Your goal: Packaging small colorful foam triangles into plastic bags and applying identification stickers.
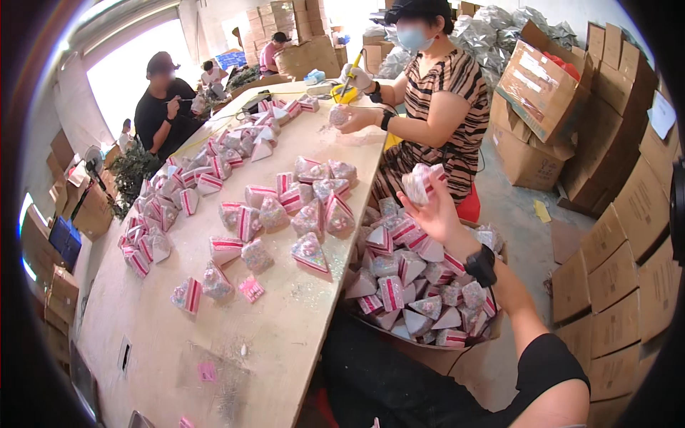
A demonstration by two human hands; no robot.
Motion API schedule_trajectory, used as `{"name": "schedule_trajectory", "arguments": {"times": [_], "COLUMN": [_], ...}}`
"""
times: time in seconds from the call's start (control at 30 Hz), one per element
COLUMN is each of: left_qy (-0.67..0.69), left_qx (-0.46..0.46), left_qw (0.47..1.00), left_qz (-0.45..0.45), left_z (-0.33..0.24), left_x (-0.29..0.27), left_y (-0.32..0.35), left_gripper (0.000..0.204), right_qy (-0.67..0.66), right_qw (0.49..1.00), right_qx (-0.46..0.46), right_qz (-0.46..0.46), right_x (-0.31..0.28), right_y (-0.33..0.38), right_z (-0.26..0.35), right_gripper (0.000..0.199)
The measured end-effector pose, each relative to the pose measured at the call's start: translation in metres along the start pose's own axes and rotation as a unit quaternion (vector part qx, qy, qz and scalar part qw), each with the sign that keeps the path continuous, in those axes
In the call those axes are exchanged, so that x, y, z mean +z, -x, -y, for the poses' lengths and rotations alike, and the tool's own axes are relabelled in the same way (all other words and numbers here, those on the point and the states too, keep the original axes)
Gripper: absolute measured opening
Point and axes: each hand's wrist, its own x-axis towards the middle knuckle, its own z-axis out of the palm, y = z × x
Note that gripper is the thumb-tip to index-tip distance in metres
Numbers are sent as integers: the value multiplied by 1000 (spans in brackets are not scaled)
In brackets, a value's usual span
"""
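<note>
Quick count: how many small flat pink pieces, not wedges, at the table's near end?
3: one pink piece near the frontmost wedges, a second piece at the clear plastic, a third piece cut off by the lower edge. Others may be hidden.

Pink-striped wedge [421, 182] in right fingers [438, 200], filled box [427, 344] below

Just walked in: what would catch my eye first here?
Probably the glittery, pink-striped cake-like wedges scattered across the pale table, with more heaped in the box to its right. Next, the right hand holding up a single wedge over that box. Beyond it sits a co-worker in a striped top, at the table's right edge.
</note>
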Motion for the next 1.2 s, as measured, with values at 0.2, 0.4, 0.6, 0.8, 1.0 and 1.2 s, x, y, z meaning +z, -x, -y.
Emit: {"name": "schedule_trajectory", "arguments": {"times": [0.2,0.4,0.6,0.8,1.0,1.2], "left_qy": [72,128,141,154,150,152], "left_qx": [7,-168,-150,-121,-112,-100], "left_qw": [996,973,972,971,974,974], "left_qz": [-42,-90,-118,-135,-130,-134], "left_z": [-13,4,3,8,7,4], "left_x": [2,2,5,1,-11,-16], "left_y": [5,-7,-8,1,10,20], "left_gripper": [44,55,55,56,56,56], "right_qy": [60,367,734,771,796,745], "right_qw": [998,888,438,62,14,358], "right_qx": [17,18,-214,-223,-164,-170], "right_qz": [-3,275,473,593,583,536], "right_x": [-2,119,140,193,204,198], "right_y": [-79,-168,-177,-121,-116,-99], "right_z": [-22,-92,-119,-197,-213,-171], "right_gripper": [30,18,30,37,52,42]}}
